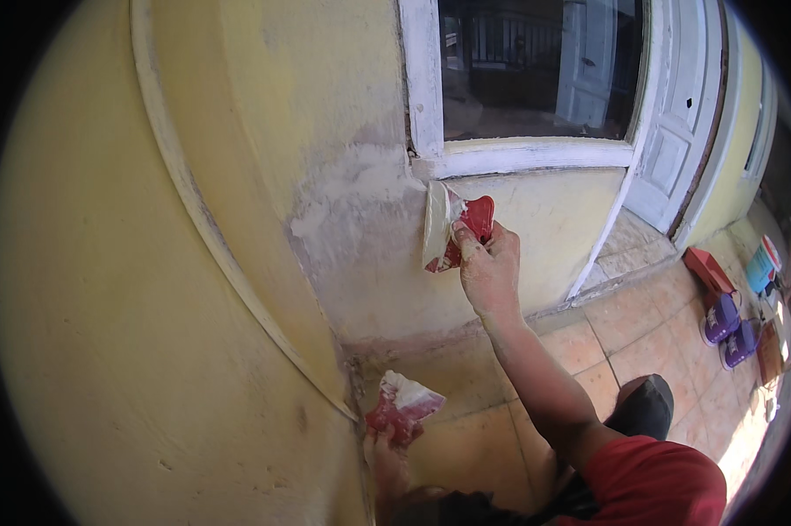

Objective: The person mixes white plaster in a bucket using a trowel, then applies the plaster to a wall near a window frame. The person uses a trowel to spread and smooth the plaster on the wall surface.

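My right hand (492,270) is closed on the handle of a red putty knife (478,216), held up against the yellow wall just below the window corner. Pale putty coats its broad edge, which is at the wall surface. Lower down on the left, my left hand (387,460) grips a second red putty knife (397,422) with a heap of white putty (406,390) on its blade. Between the window frame and the wall's corner spreads a rough grey-white putty patch (352,206).
A white-framed window (536,158) sits above my right hand, with a white door (672,149) beyond it. Purple shoes (722,318), a red box-like object (708,272) and a blue-and-white tub (763,265) stand on the tiled floor (650,337) at right. A raised moulding (198,219) curves down the left wall.
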The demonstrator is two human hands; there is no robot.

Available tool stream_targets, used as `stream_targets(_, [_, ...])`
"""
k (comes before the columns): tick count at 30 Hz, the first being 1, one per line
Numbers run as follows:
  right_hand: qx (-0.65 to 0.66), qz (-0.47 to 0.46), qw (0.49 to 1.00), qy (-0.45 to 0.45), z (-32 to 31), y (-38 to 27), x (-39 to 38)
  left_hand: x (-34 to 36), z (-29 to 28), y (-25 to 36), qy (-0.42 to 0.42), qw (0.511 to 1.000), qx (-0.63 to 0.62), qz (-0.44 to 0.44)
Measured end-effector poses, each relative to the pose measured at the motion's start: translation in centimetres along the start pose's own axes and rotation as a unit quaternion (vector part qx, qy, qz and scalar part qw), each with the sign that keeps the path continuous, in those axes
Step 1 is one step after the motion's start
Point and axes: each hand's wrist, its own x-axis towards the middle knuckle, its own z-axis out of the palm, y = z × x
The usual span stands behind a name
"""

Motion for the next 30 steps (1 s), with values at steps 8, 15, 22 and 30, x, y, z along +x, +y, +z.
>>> stream_targets(8, [-0.244,-0.136,0.957,0.077,4.4,1.4,-0.3,0.1,-0.5,-0.4,-0.025,1.0,-0.005,-0.003])
stream_targets(15, [-0.042,-0.021,0.999,0.021,4.3,2.2,0.3,-0.1,-0.1,0.3,-0.013,1.0,0.006,-0.007])
stream_targets(22, [0.342,0.085,0.936,0.015,3.5,0.7,0.9,-0.3,0.0,0.1,-0.008,1.0,-0.003,-0.006])
stream_targets(30, [0.386,0.09,0.918,0.018,3.4,2.4,0.5,-0.2,-0.6,-0.4,-0.007,1.0,-0.01,-0.015])
